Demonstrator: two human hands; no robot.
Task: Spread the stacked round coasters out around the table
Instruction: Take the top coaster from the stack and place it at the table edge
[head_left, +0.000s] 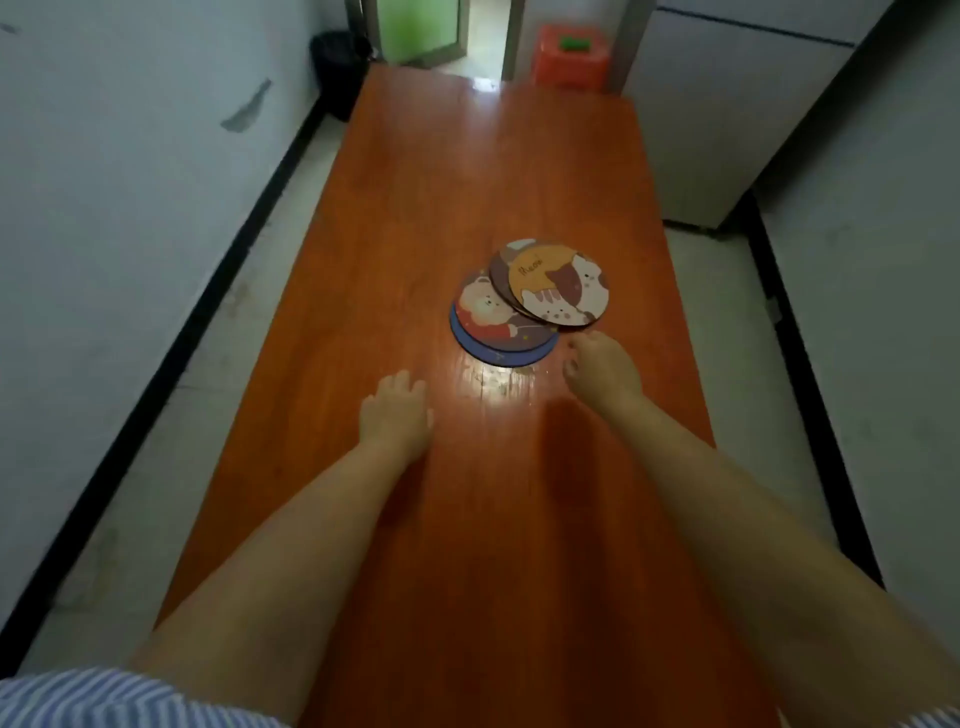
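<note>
Several round cartoon coasters lie in a loose, overlapping pile in the middle of the orange wooden table (467, 182). The top one is an orange coaster with cats (561, 288). Under it a brown coaster (500, 275) peeks out. To the lower left lie a bear coaster (493, 312) and, beneath it, a blue coaster (470, 340). My right hand (600, 370) is just below the cat coaster, fingertips near its front edge, holding nothing. My left hand (397, 413) rests flat on the table, left of and nearer than the pile, fingers apart.
The table runs long and narrow away from me, with white walls close on both sides. Beyond its far end stand an orange stool (571, 57) and a black bin (340, 67) beside a doorway. A pale cabinet (727, 119) stands at the right.
</note>
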